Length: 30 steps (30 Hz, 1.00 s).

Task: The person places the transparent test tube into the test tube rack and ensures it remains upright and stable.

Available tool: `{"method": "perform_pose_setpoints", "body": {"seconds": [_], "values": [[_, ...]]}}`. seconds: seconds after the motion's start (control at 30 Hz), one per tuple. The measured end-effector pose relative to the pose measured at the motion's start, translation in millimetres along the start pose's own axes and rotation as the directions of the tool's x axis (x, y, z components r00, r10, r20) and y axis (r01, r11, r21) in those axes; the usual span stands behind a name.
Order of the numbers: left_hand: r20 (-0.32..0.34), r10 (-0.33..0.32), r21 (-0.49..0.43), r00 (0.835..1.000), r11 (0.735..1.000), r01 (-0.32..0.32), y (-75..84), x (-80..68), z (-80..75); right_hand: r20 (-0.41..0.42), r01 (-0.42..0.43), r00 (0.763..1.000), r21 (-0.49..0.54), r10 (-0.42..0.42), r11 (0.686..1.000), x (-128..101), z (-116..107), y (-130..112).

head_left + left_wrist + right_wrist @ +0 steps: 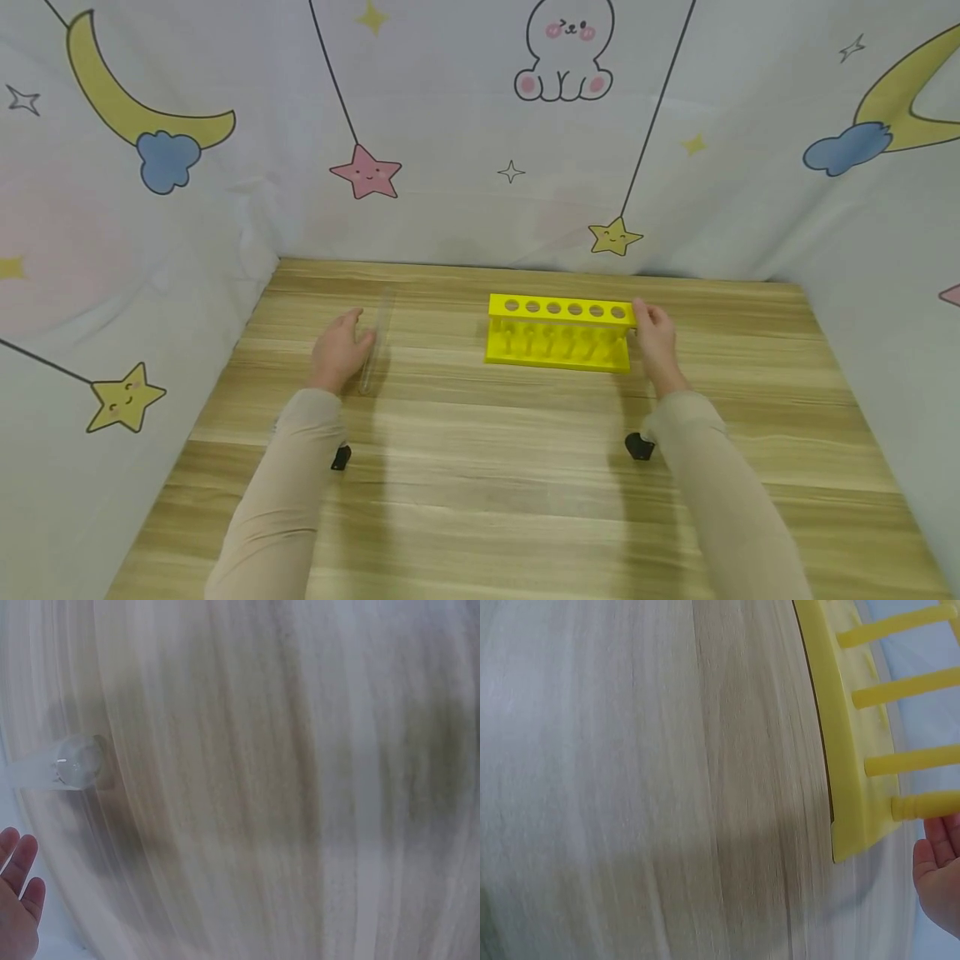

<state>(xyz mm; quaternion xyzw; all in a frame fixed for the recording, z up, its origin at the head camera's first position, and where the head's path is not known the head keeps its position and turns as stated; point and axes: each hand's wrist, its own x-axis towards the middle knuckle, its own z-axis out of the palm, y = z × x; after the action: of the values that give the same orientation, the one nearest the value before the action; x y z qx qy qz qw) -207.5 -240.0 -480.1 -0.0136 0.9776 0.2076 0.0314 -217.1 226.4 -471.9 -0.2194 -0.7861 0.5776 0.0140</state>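
A clear glass test tube (377,343) lies lengthwise on the wooden table, its rounded end (79,762) toward me. Just left of it is my left hand (340,350), thumb toward the tube, fingers relaxed and apart in the left wrist view. A yellow test tube rack (558,364) stands upright right of centre, with a row of round holes in its top plate and pegs below. At the rack's right end, my right hand (657,340) grips the top plate's corner; part of this hand is cut off in the right wrist view.
The wooden table (487,483) runs up to white cloth walls (465,217) at the back and both sides, printed with stars and moons. A black wrist device (640,447) shows beneath the right sleeve, another (341,457) beneath the left.
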Motion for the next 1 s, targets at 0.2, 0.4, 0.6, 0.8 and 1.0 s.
{"method": "perform_pose_setpoints", "body": {"seconds": [0.2,0.4,0.6,0.8,1.0], "values": [[-0.005,-0.019,-0.010,1.000,1.000,0.019,0.2,-0.2,3.0,0.000,-0.039,0.999,0.055,0.039,0.998,-1,5,-3],[-0.010,-0.023,-0.018,1.000,1.000,0.023,1.6,-0.9,3.5,0.011,-0.073,0.997,0.097,0.072,0.993,-1,8,-1],[-0.003,-0.037,-0.055,0.999,0.998,0.037,2.5,1.1,6.6,0.000,-0.097,0.995,0.091,0.098,0.991,0,12,0],[0.019,-0.072,-0.086,0.997,0.994,0.073,0.0,5.7,13.0,0.007,-0.109,0.994,0.101,0.109,0.989,1,14,1],[0.034,-0.094,-0.112,0.995,0.989,0.097,-0.6,8.8,13.7,0.011,-0.099,0.995,0.098,0.099,0.990,2,16,2]]}}
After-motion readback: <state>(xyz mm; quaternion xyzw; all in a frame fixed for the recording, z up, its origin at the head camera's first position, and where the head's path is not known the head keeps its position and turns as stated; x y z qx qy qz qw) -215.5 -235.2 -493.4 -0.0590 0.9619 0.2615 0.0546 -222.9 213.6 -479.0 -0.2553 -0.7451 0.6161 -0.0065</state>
